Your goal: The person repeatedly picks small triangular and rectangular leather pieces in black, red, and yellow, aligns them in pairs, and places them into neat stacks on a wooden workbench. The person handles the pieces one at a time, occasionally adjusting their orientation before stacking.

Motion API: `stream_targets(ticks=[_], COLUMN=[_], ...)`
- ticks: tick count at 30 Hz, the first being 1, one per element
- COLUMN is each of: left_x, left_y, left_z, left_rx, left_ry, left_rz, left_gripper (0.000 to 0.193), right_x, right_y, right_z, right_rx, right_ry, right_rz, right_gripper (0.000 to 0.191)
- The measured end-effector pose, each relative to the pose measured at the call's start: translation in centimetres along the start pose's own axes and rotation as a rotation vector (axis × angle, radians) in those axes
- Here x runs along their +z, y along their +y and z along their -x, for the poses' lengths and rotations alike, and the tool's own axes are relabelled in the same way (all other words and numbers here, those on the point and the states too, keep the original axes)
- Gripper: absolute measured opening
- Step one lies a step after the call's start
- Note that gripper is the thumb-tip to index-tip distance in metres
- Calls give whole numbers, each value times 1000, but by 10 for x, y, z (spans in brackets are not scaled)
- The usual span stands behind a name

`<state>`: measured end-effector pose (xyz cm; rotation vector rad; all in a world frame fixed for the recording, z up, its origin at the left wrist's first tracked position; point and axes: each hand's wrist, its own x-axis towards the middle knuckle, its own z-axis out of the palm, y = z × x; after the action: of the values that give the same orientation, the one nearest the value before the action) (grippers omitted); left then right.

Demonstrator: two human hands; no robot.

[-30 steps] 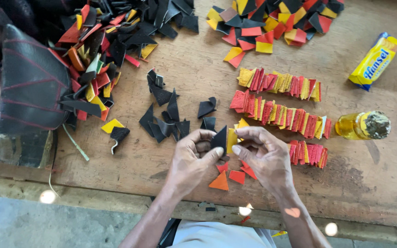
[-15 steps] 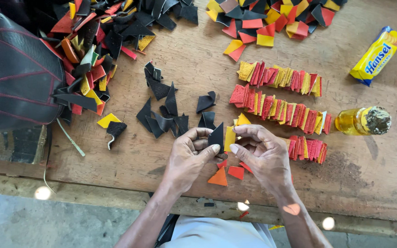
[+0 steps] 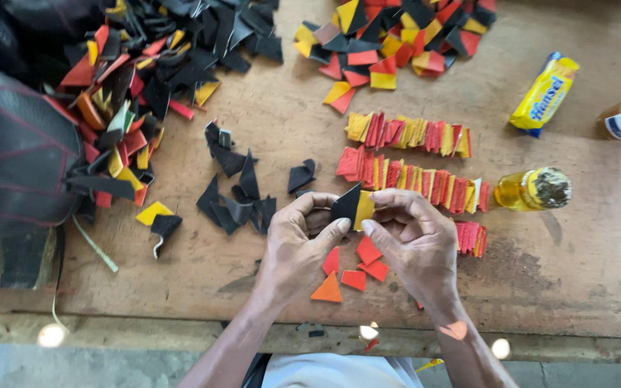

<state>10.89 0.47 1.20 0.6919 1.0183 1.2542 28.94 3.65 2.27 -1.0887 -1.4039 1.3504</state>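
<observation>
The left hand [image 3: 297, 244] pinches a black triangular piece [image 3: 345, 206] and the right hand [image 3: 415, 241] grips a yellow piece [image 3: 364, 210] pressed against it, just this side of the lower row of folded pieces [image 3: 411, 179]; loose red triangles [image 3: 357, 269] lie beneath that row; a yellow bottle [image 3: 533, 190] stands at its right end.

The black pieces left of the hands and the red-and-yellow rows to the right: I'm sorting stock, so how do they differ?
The black pieces are one colour; the red-and-yellow rows mix red and yellow. The black pieces lie loose and scattered, flat on the wooden table; the rows stand packed on edge in neat lines. Both look like small cut pieces of similar size.
</observation>
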Motion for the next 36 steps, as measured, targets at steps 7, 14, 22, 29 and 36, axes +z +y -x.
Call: stream_targets(ticks=[7, 14, 22, 29, 36], left_x=[17, 23, 23, 24, 23], left_y=[16, 19, 25, 34, 15], left_z=[-19, -32, -37, -63, -49], left_rx=[52, 43, 140, 91, 65], left_ry=[-71, -66, -115, -209, -204], left_rz=[-127, -247, -521, -492, -181], left_gripper=[27, 35, 34, 36, 33], right_x=[-15, -23, -33, -36, -35], right_y=[-15, -13, -10, -17, -18], right_z=[-11, -14, -24, -29, -20], right_rx=[-84, -11, 150, 148, 172], right_ry=[59, 40, -6, 6, -27], right_rz=[77, 79, 29, -43, -64], right_gripper=[37, 35, 43, 43, 30])
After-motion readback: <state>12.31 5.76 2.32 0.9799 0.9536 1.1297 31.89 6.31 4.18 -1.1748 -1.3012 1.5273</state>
